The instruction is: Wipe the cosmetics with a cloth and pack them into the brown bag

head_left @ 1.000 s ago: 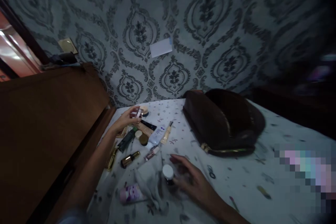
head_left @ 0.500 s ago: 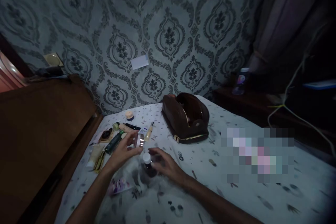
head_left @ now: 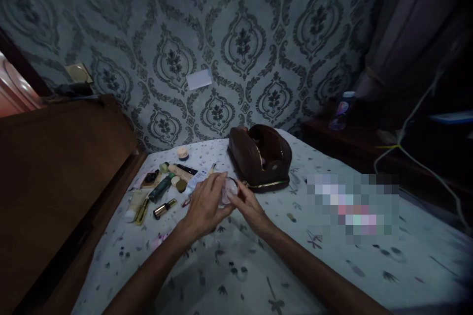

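Observation:
A small round pale pink jar (head_left: pixel 229 189) is held between my two hands, in front of the brown bag. My left hand (head_left: pixel 207 203) has its fingers curled around the jar's left side. My right hand (head_left: pixel 253 208) grips it from the right, thumb on the near face. Something dark shows along the jar's right edge; I cannot make it out. The open brown cosmetic bag (head_left: pixel 271 184) stands just beyond my right hand. To the left lie a gold-and-black lipstick tube (head_left: pixel 165 209), a dark green tube (head_left: pixel 161 188) and a white-capped cream tube (head_left: pixel 135 205).
A cream-and-dark jar (head_left: pixel 183 153) stands near the patterned wall. The bed has a wooden headboard (head_left: pixel 66 157) at left. A pixelated patch (head_left: pixel 351 206) covers items at right; a clear bottle (head_left: pixel 339 113) stands on the dark side table (head_left: pixel 318 134).
My left hand has brought the pink jar rightward, and both hands now meet on it. The white-capped dark bottle near my right hand is no longer visible. The view has shifted slightly.

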Motion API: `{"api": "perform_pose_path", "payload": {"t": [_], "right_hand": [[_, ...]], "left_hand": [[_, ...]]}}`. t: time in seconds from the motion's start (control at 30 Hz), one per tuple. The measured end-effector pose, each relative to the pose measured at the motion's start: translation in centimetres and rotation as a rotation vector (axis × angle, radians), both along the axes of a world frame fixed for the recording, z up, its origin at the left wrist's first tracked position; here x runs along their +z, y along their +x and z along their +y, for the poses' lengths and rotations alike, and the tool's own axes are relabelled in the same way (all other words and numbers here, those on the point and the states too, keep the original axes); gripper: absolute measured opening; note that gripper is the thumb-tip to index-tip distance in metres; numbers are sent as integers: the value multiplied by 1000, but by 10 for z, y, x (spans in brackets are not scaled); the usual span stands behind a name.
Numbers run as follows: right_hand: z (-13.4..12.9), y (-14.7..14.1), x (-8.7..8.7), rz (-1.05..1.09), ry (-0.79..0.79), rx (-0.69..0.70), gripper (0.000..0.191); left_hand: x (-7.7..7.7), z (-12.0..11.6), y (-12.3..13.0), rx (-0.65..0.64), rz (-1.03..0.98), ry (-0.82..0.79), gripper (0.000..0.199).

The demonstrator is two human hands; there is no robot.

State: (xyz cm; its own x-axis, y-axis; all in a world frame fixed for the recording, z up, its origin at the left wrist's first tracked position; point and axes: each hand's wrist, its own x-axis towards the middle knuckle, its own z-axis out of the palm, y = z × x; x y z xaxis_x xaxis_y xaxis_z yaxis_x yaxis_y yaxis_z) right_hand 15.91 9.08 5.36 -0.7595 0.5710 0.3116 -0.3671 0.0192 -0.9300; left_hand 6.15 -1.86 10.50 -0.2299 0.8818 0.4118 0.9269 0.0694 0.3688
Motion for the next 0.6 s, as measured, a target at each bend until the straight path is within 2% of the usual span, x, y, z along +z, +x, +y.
{"api": "perform_pose_path", "payload": {"t": [0.1,0.17,0.23,0.3,0.37,0.43,0.6], "right_hand": [[4,1,-5,-54,-38,-19,44],[7,0,-12,-105,-115,-6,45],[10,-2,-22,-169,-183,-2,48],[12,-3,-34,-231,-187,-5,49],[14,-3,-45,-301,-124,-21,53],[15,-2,-53,-379,-6,-23,57],[20,1,-60,-427,419,-128,47]], "left_hand": [[0,-2,-1,-33,-19,-59,74],[3,-11,-9,-59,-72,-43,74],[6,-25,-22,-29,-135,7,66],[6,-41,-35,45,-184,32,52],[2,-58,-45,109,-223,-10,44],[-5,-70,-49,117,-258,-86,46],[-25,-77,-41,18,-297,-176,75]]}}
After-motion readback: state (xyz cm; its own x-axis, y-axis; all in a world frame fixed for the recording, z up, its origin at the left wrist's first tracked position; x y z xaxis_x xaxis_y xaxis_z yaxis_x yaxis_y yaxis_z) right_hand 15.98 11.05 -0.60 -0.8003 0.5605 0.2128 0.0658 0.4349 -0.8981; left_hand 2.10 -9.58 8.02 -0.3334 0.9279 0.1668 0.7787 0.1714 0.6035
